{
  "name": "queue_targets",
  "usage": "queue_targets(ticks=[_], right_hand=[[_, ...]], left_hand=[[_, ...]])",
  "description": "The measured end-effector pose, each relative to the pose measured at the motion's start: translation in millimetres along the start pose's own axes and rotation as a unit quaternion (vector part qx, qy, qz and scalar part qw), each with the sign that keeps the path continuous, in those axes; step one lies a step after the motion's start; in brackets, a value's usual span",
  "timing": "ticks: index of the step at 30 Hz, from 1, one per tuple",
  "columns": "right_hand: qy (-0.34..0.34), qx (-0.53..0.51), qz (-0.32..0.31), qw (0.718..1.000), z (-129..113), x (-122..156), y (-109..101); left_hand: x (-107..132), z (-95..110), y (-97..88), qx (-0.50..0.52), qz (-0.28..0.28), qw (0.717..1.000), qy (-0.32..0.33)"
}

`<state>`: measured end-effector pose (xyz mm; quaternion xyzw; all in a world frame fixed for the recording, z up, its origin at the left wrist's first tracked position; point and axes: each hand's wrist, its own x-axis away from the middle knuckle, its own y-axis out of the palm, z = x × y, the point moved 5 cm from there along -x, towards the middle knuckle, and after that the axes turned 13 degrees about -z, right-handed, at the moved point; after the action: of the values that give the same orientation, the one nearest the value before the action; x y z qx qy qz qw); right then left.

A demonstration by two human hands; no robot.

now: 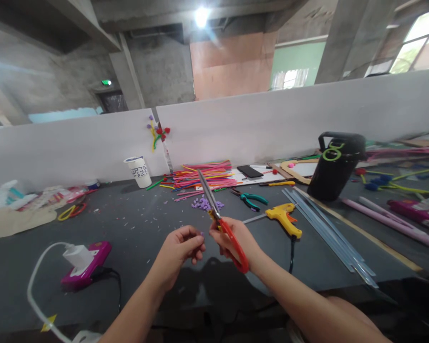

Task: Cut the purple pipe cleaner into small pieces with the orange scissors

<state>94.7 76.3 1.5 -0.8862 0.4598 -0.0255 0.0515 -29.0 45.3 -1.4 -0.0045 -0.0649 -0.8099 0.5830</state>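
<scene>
My right hand point(236, 238) grips a pair of red-handled scissors point(218, 216), blades closed and pointing up and away. My left hand point(182, 247) is pinched on a tiny purple piece point(202, 234) held right beside the scissors' pivot. Both hands hover above the dark grey table point(136, 228). Just beyond them lies a small heap of purple cut bits point(205, 204).
A yellow glue gun point(284, 216) and green-handled pliers point(252, 199) lie to the right, with long clear sticks point(329, 233) and a black jug point(336, 164). Coloured pipe cleaners point(203, 176) and a paper cup point(138, 171) sit by the white partition. A magenta power strip point(87, 262) is at left.
</scene>
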Motion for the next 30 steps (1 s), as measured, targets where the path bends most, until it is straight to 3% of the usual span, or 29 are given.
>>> queue_targets(ticks=[4, 10, 16, 24, 30], right_hand=[[-0.008, -0.011, -0.001, 1.000, -4.8, 3.8, -1.1], [-0.012, -0.004, -0.028, 1.000, -7.5, 6.8, 4.9], [-0.015, 0.027, -0.036, 0.999, -10.4, 8.9, 6.7], [-0.057, 0.113, 0.012, 0.992, -10.7, 7.7, 3.8], [-0.066, 0.140, 0.015, 0.988, -11.8, 7.6, 3.3]], left_hand=[[2.6, 1.6, 7.0, 0.064, -0.018, 0.998, 0.001], [2.0, -2.6, 8.9, 0.070, -0.028, 0.997, -0.009], [2.9, -1.4, 8.1, 0.029, -0.015, 0.999, -0.014], [1.1, 2.3, 9.4, -0.063, -0.016, 0.997, 0.030], [2.0, 4.1, 8.8, -0.096, -0.003, 0.995, 0.020]])
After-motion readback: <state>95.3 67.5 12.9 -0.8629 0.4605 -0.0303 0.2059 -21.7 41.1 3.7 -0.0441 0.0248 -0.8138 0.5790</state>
